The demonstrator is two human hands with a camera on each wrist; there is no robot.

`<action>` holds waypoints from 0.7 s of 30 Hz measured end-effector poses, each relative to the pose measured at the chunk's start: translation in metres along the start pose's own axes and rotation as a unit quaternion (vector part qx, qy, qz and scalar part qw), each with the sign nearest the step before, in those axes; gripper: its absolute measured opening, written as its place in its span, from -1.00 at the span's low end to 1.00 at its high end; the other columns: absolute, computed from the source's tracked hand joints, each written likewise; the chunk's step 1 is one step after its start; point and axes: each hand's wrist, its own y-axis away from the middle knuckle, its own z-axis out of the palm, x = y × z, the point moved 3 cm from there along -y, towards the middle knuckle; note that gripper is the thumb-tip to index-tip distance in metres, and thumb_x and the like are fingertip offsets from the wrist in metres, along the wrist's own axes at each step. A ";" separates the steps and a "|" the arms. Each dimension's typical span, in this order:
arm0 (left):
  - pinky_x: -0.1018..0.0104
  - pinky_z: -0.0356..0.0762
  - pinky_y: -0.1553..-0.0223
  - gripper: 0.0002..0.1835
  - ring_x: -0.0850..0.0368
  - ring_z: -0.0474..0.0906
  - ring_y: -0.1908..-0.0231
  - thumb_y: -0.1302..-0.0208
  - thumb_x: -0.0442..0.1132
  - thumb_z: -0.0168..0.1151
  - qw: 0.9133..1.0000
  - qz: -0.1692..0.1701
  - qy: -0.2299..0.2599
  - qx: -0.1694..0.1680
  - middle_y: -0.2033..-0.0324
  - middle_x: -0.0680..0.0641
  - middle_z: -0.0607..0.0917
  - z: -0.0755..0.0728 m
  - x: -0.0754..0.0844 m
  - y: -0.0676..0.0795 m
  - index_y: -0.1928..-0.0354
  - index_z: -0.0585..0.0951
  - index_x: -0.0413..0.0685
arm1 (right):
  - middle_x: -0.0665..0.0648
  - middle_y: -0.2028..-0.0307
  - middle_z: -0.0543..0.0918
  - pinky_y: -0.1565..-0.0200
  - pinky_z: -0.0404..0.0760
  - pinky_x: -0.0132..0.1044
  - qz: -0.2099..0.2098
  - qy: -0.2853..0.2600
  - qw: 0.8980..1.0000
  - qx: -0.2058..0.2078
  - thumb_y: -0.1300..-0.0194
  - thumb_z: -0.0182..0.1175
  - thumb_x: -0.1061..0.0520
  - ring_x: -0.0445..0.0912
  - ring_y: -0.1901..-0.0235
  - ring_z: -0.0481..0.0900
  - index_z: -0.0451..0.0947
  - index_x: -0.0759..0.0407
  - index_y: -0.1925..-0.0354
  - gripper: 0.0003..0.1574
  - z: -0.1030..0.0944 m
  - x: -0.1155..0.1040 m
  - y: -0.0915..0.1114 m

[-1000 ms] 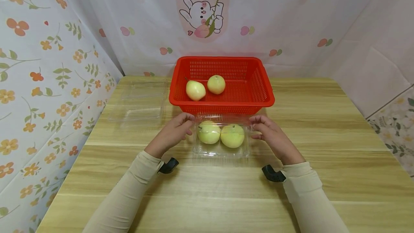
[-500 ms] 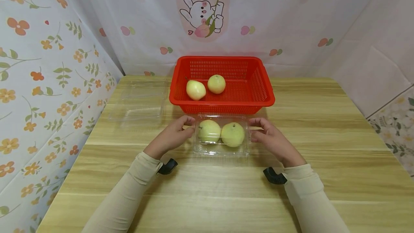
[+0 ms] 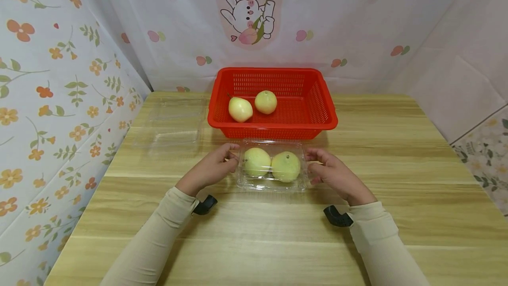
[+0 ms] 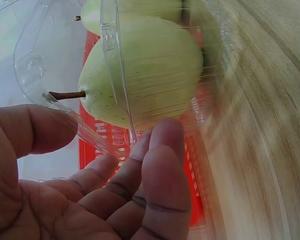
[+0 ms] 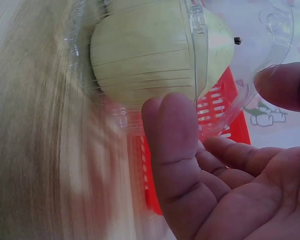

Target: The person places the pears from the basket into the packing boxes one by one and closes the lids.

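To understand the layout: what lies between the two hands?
A clear box, with two pears inside, lies between the left hand and the right hand; the head view shows it.

Bright head view, glare on clear container, soft shadows, hazy wrist views

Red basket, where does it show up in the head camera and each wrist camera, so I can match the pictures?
Head: the red basket sits above centre.
Left wrist: around the lower middle, partly hidden by the left hand.
Right wrist: right of centre, partly hidden by the right hand.
Shared landmark: the clear container between the hands.
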 end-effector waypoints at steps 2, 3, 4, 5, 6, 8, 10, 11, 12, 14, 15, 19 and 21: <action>0.25 0.44 0.29 -0.45 -0.03 0.54 0.29 -0.22 -0.35 -0.02 1.000 -0.001 -0.002 -0.002 0.28 -0.13 0.61 0.000 0.000 0.000 -0.29 0.36 -0.30 | 0.47 -0.26 0.30 0.22 0.67 -0.05 0.001 0.002 1.000 -0.004 -0.31 -0.02 0.32 0.11 0.04 0.48 0.05 0.49 -0.43 -0.23 0.001 -0.001 0.000; 0.25 0.44 0.29 -0.45 -0.02 0.53 0.29 -0.22 -0.35 -0.02 1.000 -0.002 -0.003 -0.003 0.28 -0.13 0.61 0.000 0.000 0.001 -0.30 0.36 -0.30 | 0.47 -0.26 0.31 0.22 0.67 -0.05 0.000 0.003 1.000 -0.005 -0.31 -0.01 0.32 0.09 0.06 0.49 0.05 0.49 -0.43 -0.23 0.001 -0.001 0.000; 0.24 0.44 0.29 -0.44 -0.01 0.53 0.28 -0.22 -0.35 -0.02 1.000 -0.003 -0.005 -0.004 0.27 -0.13 0.61 -0.001 0.001 0.001 -0.31 0.36 -0.30 | 0.47 -0.26 0.31 0.23 0.67 -0.06 0.000 0.004 1.000 -0.007 -0.31 -0.01 0.32 0.07 0.08 0.50 0.05 0.49 -0.43 -0.23 0.001 -0.002 0.000; 0.24 0.45 0.28 -0.44 0.00 0.53 0.27 -0.23 -0.35 -0.02 1.000 -0.004 -0.007 -0.004 0.25 -0.13 0.62 -0.001 0.001 0.001 -0.31 0.36 -0.30 | 0.46 -0.26 0.31 0.23 0.67 -0.07 0.000 0.005 1.000 -0.008 -0.31 -0.01 0.31 0.06 0.10 0.50 0.06 0.48 -0.43 -0.24 0.001 -0.002 0.000; 0.24 0.46 0.27 -0.44 0.01 0.54 0.26 -0.23 -0.35 -0.01 1.000 -0.005 -0.010 -0.005 0.23 -0.14 0.62 -0.001 0.001 0.001 -0.31 0.36 -0.30 | 0.46 -0.26 0.31 0.23 0.67 -0.07 -0.001 0.006 1.000 -0.009 -0.32 -0.01 0.31 0.05 0.11 0.51 0.06 0.48 -0.43 -0.24 0.001 -0.003 0.000; 0.24 0.47 0.25 -0.44 0.03 0.55 0.24 -0.23 -0.36 0.00 1.000 -0.007 -0.016 -0.004 0.19 -0.14 0.63 0.000 0.001 0.001 -0.31 0.36 -0.30 | 0.45 -0.26 0.31 0.24 0.66 -0.09 -0.002 0.006 1.000 -0.010 -0.32 -0.01 0.31 0.05 0.12 0.51 0.06 0.47 -0.43 -0.24 0.002 -0.004 0.000; 0.24 0.48 0.23 -0.44 0.05 0.56 0.22 -0.24 -0.37 0.01 1.000 -0.007 -0.021 -0.004 0.15 -0.15 0.64 0.001 0.001 0.000 -0.32 0.35 -0.31 | 0.44 -0.26 0.31 0.25 0.66 -0.10 -0.002 0.007 1.000 -0.010 -0.32 -0.01 0.31 0.04 0.12 0.51 0.07 0.47 -0.43 -0.25 0.002 -0.004 0.001; 0.24 0.48 0.23 -0.44 0.05 0.56 0.22 -0.24 -0.37 0.01 1.000 -0.008 -0.023 -0.004 0.13 -0.15 0.64 0.001 0.000 0.000 -0.32 0.35 -0.31 | 0.44 -0.26 0.31 0.25 0.66 -0.10 -0.001 0.007 1.000 -0.011 -0.32 -0.01 0.31 0.04 0.12 0.50 0.07 0.46 -0.43 -0.25 0.002 -0.005 0.001; 0.24 0.49 0.23 -0.44 0.06 0.57 0.22 -0.24 -0.37 0.02 1.000 -0.008 -0.024 -0.003 0.12 -0.16 0.64 0.001 -0.001 -0.001 -0.32 0.35 -0.31 | 0.44 -0.25 0.31 0.25 0.66 -0.10 0.000 0.008 1.000 -0.010 -0.32 -0.01 0.31 0.04 0.12 0.50 0.07 0.46 -0.43 -0.25 0.002 -0.005 0.001; 0.24 0.49 0.23 -0.44 0.06 0.57 0.22 -0.25 -0.37 0.03 1.000 -0.007 -0.026 -0.002 0.10 -0.17 0.63 0.002 -0.002 -0.002 -0.33 0.35 -0.31 | 0.44 -0.25 0.31 0.25 0.66 -0.10 0.000 0.009 1.000 -0.010 -0.32 0.00 0.32 0.04 0.12 0.50 0.08 0.46 -0.43 -0.25 0.002 -0.006 0.001; 0.24 0.49 0.22 -0.43 0.06 0.57 0.21 -0.25 -0.37 0.03 1.000 -0.005 -0.027 -0.002 0.09 -0.18 0.63 0.002 -0.003 -0.002 -0.33 0.34 -0.32 | 0.44 -0.25 0.31 0.25 0.66 -0.10 0.000 0.010 1.000 -0.010 -0.32 0.00 0.32 0.04 0.12 0.50 0.08 0.46 -0.42 -0.25 0.002 -0.006 0.001; 0.25 0.50 0.24 -0.43 0.05 0.59 0.21 -0.24 -0.39 0.04 1.000 0.001 -0.029 -0.003 0.08 -0.20 0.62 0.002 -0.004 -0.003 -0.33 0.33 -0.35 | 0.43 -0.27 0.31 0.25 0.66 -0.06 0.005 0.013 1.000 -0.010 -0.32 -0.02 0.30 0.07 0.09 0.50 0.07 0.45 -0.43 -0.24 0.002 -0.007 0.001; 0.25 0.50 0.25 -0.43 0.03 0.59 0.20 -0.25 -0.40 0.05 1.000 0.000 -0.029 -0.004 0.07 -0.21 0.61 0.002 -0.004 -0.003 -0.33 0.33 -0.36 | 0.43 -0.28 0.30 0.24 0.66 -0.04 0.011 0.012 1.000 -0.010 -0.33 -0.03 0.28 0.09 0.06 0.49 0.06 0.44 -0.44 -0.24 0.002 -0.006 0.001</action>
